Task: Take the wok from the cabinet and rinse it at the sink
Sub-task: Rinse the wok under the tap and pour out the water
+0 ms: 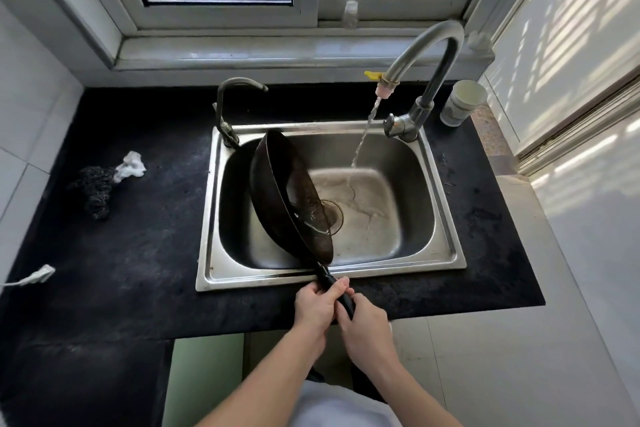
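- Grips handle (325, 277) with left hand (318, 305), fingers curled.
- Clasps handle end with right hand (365, 324).
- Holds wok (273, 191) on edge in sink (440, 204): long axis 11–5 o'clock, opening toward 2.

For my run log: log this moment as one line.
stage: rinse | wok: tilted steeply in sink | hands: left hand and right hand grip handle | tap: running, stream lands beside wok

Dull dark metal wok (277, 198), brushed steel sink (446, 218), matt black counter (138, 236)
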A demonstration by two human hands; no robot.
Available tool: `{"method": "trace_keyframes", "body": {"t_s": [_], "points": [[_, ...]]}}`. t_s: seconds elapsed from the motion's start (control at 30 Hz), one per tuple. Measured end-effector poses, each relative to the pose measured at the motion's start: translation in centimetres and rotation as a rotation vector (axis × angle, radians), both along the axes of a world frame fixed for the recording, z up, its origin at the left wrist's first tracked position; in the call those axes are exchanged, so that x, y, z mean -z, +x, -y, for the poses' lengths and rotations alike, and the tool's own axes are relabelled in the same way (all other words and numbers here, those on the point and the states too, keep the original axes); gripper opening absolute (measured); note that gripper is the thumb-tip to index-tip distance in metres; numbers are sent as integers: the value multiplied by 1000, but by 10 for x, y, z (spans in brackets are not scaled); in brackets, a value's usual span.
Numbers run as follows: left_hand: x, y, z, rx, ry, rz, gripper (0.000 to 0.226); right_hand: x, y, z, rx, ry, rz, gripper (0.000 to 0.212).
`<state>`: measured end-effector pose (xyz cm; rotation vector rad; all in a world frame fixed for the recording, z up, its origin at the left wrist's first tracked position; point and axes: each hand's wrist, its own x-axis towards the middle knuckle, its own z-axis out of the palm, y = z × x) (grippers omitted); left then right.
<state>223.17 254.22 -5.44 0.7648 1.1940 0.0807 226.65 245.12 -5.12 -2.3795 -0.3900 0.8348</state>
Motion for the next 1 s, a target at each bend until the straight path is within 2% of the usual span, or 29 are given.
{"method": "trace_keyframes", "body": {"t_s": [0.1,0.4,0.57,0.7,0.87,1.0], "points": [[-1,2,2,-1,27,-25,21,2,4,3,22,9,-16,25],[6,6,6,17,100,-108,22,7,11,9,-22,13,-67,28],[6,7,9,27,145,-138,23,9,16,12,-32,83,-116,17],[7,6,14,17,166,-155,24,7,18,17,-75,111,-106,17],[-2,3,16,-57,118,-17,16,-1,29,25,-136,182,-125,21],[-9,3,12,-127,-48,281,21,-3,42,32,-165,259,-171,32]]}}
